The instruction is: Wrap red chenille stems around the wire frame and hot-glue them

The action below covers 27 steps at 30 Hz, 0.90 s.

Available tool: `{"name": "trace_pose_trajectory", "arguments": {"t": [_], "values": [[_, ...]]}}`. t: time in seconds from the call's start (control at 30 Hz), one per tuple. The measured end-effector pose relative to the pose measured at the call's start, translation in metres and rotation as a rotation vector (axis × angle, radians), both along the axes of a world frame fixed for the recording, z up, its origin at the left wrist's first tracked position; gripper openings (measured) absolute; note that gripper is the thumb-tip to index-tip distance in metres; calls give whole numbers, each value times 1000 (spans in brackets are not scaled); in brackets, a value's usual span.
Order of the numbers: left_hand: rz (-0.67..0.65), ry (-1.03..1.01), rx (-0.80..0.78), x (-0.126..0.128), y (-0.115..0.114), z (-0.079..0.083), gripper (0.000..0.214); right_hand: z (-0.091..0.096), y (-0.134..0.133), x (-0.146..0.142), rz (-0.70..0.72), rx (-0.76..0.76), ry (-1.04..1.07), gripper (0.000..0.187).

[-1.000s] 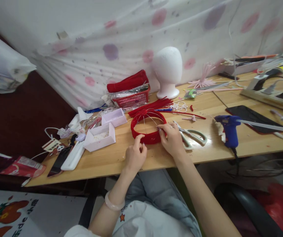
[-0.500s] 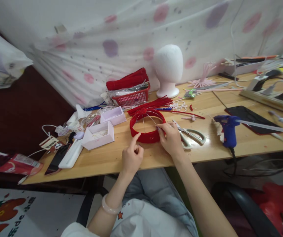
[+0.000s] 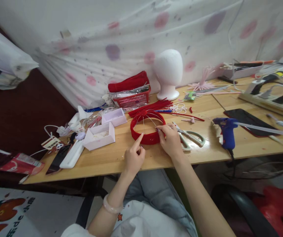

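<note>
A round red fuzzy band (image 3: 147, 139), like a hat frame of chenille stems, sits on the table in front of me. Thin pale wires run from its rim up to a red knot (image 3: 143, 113) at the top. My left hand (image 3: 134, 158) has its index finger stretched out to the band's front edge, with the other fingers curled and nothing visible in them. At the right front of the band, my right hand (image 3: 171, 140) pinches the rim between thumb and fingers. Scissors (image 3: 192, 136) lie just beside that hand.
Behind the band are red chenille stems (image 3: 156, 106), a red basket (image 3: 132, 100) and a white foam head (image 3: 169, 74). White boxes (image 3: 100, 140) and phones stand left. A blue glue gun (image 3: 227, 131), a tablet (image 3: 249, 121) and a power strip (image 3: 267, 92) are right.
My left index fingertip has shifted slightly right along the band's front edge. My right hand keeps its pinch on the rim. The camera view has tilted a little.
</note>
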State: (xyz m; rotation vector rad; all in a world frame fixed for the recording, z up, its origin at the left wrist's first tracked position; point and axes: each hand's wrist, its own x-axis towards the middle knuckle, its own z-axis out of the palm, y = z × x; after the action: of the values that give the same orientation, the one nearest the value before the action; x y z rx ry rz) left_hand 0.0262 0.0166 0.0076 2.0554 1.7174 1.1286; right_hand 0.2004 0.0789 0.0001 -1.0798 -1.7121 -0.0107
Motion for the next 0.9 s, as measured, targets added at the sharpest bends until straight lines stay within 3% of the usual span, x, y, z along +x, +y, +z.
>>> {"name": "trace_pose_trajectory", "arguments": {"t": [0.5, 0.9], "values": [[4, -78, -78, 3, -5, -1, 63, 0, -1, 0, 17, -5, -27, 22], [15, 32, -137, 4, -5, -1, 64, 0, -1, -1, 17, 32, -39, 22]]}}
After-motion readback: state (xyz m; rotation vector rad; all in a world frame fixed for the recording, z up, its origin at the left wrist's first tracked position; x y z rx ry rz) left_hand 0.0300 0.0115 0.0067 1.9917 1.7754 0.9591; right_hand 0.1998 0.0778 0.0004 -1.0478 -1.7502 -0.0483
